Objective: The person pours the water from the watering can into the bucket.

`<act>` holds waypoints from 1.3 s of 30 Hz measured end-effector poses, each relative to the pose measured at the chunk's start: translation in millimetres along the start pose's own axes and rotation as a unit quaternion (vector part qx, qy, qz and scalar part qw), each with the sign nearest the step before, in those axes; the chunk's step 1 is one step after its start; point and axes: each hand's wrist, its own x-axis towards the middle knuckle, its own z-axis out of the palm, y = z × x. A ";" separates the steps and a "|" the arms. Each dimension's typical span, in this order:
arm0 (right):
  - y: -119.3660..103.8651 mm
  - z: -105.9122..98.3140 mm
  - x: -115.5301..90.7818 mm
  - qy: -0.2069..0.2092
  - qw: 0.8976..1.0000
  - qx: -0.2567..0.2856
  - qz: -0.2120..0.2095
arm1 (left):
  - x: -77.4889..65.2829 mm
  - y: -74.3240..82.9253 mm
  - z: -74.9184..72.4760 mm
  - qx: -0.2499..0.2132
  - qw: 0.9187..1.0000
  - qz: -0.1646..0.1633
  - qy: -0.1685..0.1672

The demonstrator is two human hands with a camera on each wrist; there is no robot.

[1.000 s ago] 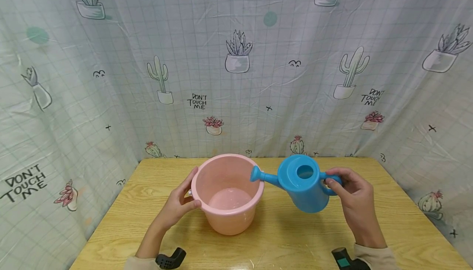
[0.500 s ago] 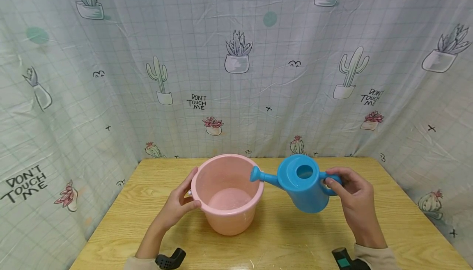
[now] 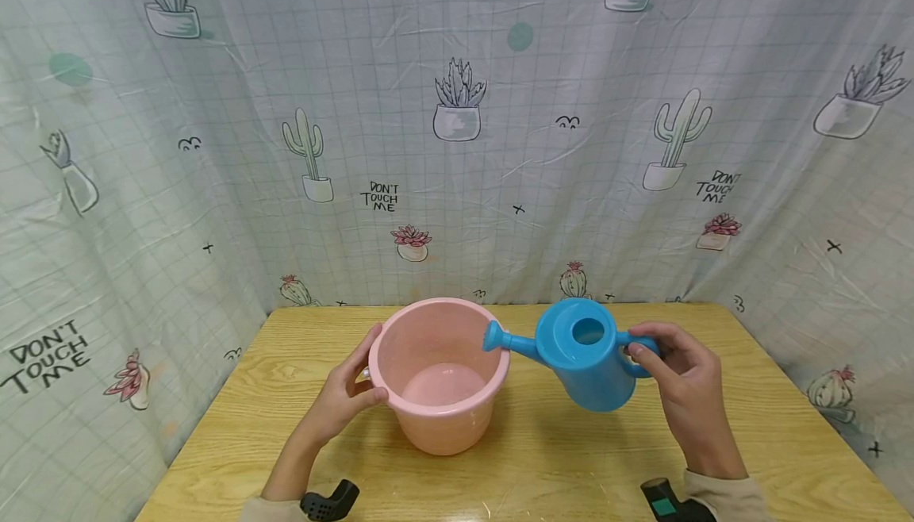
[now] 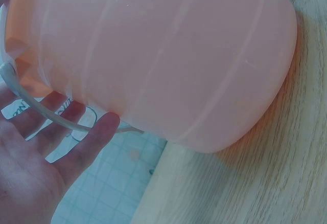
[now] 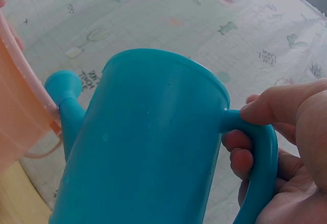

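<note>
On my head feed, a round, slightly see-through pink plastic bucket [image 3: 446,433] stands upright on the yellow wood-grain surface [image 3: 236,443], near the middle of the view. At its left side I see the left grip [image 3: 340,397], a bare hand, spread wide: the thumb [image 3: 374,397] lies at the bucket's rim [image 3: 435,410], and the straightened, parted fingers [image 4: 85,147] reach along the outer wall without curling round anything. Through the left wrist camera, a thin, pale, curved bail [image 4: 51,115] passes across those fingers (whether it presses on them, I can't tell from here).

On the bucket's other side, the right grip [image 3: 681,367], also a bare hand, is curled round the looped handle [image 5: 264,162] of a bright blue plastic watering can [image 3: 600,383], thumb on top and fingertips showing inside the loop. The can is roughly upright, its slim spout [image 3: 523,346] pointing left. The flared spout head [image 3: 493,336] sits over the right edge of the bucket; I can't tell whether the spout touches the rim, nor whether the can's base clears the surface.

My right wrist feed shows small pale specks on the can's side. Beige sleeves [image 3: 728,498] end at both wrists, beside black devices [image 3: 332,502]. A pale gridded cloth [image 3: 514,157], printed with potted cacti, hangs behind.
</note>
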 end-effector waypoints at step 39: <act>-4.5 3.5 1.0 0.013 1.000 -0.009 0.020 | 1.3 0.0 -0.6 -0.010 1.000 -0.003 -0.001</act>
